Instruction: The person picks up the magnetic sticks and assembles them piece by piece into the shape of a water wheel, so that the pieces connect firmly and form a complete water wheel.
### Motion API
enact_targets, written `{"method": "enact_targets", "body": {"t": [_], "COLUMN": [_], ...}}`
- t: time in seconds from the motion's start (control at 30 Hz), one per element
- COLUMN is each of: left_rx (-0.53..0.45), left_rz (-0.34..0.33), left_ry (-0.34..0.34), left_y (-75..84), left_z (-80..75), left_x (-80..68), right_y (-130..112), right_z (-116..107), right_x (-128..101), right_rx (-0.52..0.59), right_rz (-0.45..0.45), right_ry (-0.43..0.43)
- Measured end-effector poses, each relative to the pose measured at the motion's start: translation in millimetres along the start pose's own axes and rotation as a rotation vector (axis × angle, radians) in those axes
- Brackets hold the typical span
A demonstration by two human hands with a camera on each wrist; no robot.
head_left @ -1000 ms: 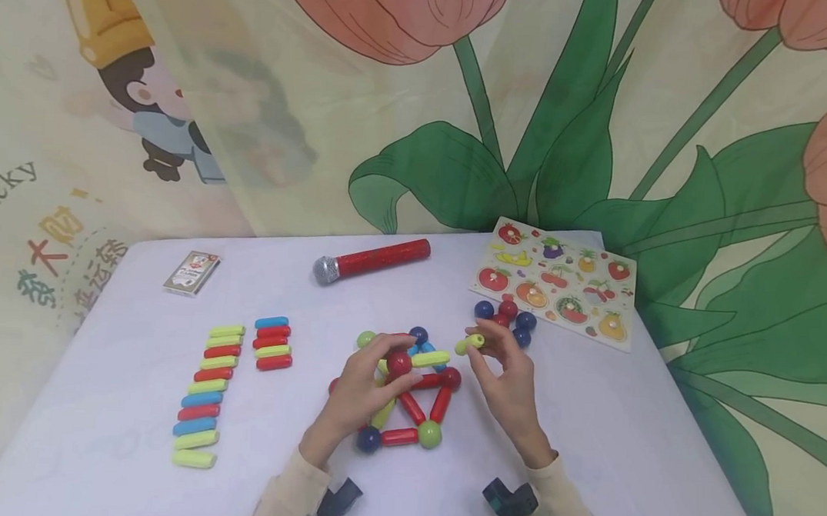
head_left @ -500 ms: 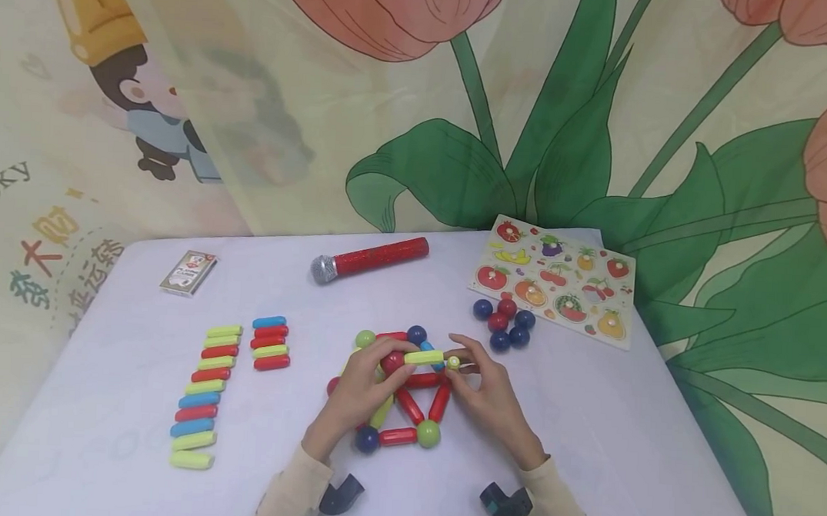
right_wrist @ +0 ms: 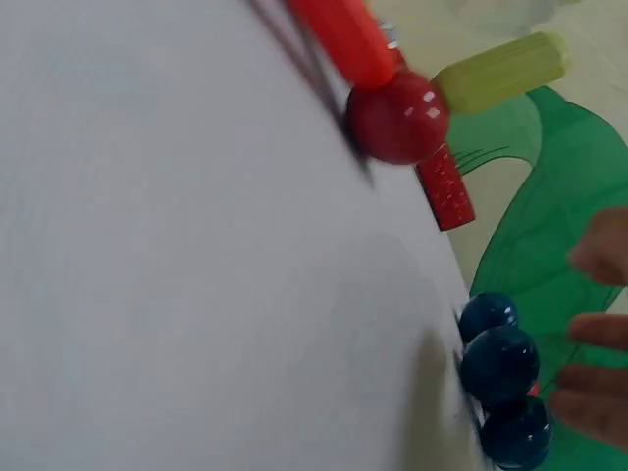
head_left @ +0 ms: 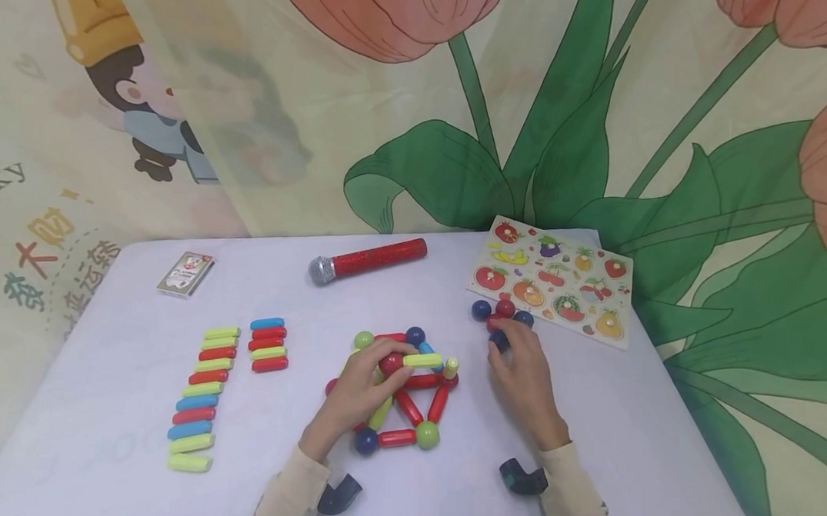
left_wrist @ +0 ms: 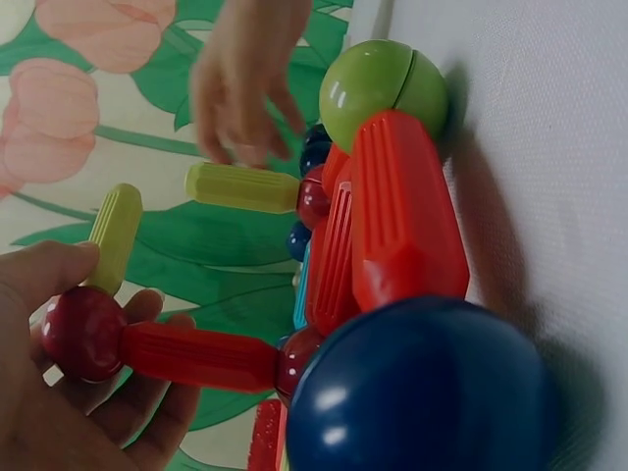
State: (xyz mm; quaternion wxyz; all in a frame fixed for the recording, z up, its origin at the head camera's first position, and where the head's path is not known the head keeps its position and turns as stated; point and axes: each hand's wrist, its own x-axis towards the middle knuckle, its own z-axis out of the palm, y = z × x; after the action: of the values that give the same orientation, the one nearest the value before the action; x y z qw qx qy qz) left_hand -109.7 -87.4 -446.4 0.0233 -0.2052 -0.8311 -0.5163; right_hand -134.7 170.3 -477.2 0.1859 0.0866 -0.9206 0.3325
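Observation:
My left hand (head_left: 360, 379) grips a red ball (left_wrist: 84, 334) at the top of a ball-and-rod magnetic construction. A yellow-green rod (head_left: 423, 360) sticks out of that ball to the right, and a red rod (left_wrist: 201, 354) links it down to the frame. Another yellow-green rod (left_wrist: 242, 187) stands up from the red corner ball (right_wrist: 399, 118). My right hand (head_left: 529, 382) reaches over a cluster of loose balls, its fingers spread beside the blue balls (right_wrist: 500, 365) and holding nothing. On the table, red rods (head_left: 397, 438) join a blue ball (head_left: 366, 441) and a green ball (head_left: 427, 435).
Two columns of loose coloured rods (head_left: 195, 414) lie at the left. A red microphone (head_left: 379, 258) and a card box (head_left: 187, 274) lie toward the back. The fruit puzzle board (head_left: 558, 280) sits behind the loose balls.
My right hand brought a yellow-green rod to the red corner ball, let go of it standing there, and moved right to the loose balls. My left hand keeps its grip on the red ball.

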Motion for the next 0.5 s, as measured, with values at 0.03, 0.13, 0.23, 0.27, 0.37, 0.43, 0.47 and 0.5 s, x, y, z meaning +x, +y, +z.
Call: {"method": "enact_targets", "body": {"t": [0.03,0.13,0.23,0.27,0.37,0.43,0.47,0.5], "left_rx": [0.001,-0.001,-0.006,-0.009,-0.014,-0.015,-0.018,-0.019], "left_rz": [-0.004,-0.011,-0.008,-0.007,-0.008,-0.015,-0.017,-0.019], "left_ry": [-0.003,-0.011,-0.012,-0.011,-0.013,-0.015,-0.016,-0.017], "left_y": [-0.4,-1.3,-2.2,-2.5,-2.8,-3.1,-3.3,-3.5], "left_z": [-0.1,-0.3,-0.2,-0.2,-0.2,-0.3,-0.3,-0.3], "left_x": [-0.3,-0.5,0.0,0.2,0.4,0.2,0.2,0.1], "right_y": [3,7,5,4,-3,-12,-17,-22], "right_z": [1,6,9,9,5,0,-4,-7], "right_x": [0,-3,-5,-5,-5,-3,-3,-2], "right_rx": [-0.053,-0.119,-0.106,-0.079,0.042,0.176,0.255,0.333], "right_rz": [-0.005,-0.013,0.012,0.023,0.032,0.001,-0.019,-0.042], "right_ry": [-0.041,-0.138,-0.190,-0.196,-0.166,-0.110,-0.084,-0.063]}}
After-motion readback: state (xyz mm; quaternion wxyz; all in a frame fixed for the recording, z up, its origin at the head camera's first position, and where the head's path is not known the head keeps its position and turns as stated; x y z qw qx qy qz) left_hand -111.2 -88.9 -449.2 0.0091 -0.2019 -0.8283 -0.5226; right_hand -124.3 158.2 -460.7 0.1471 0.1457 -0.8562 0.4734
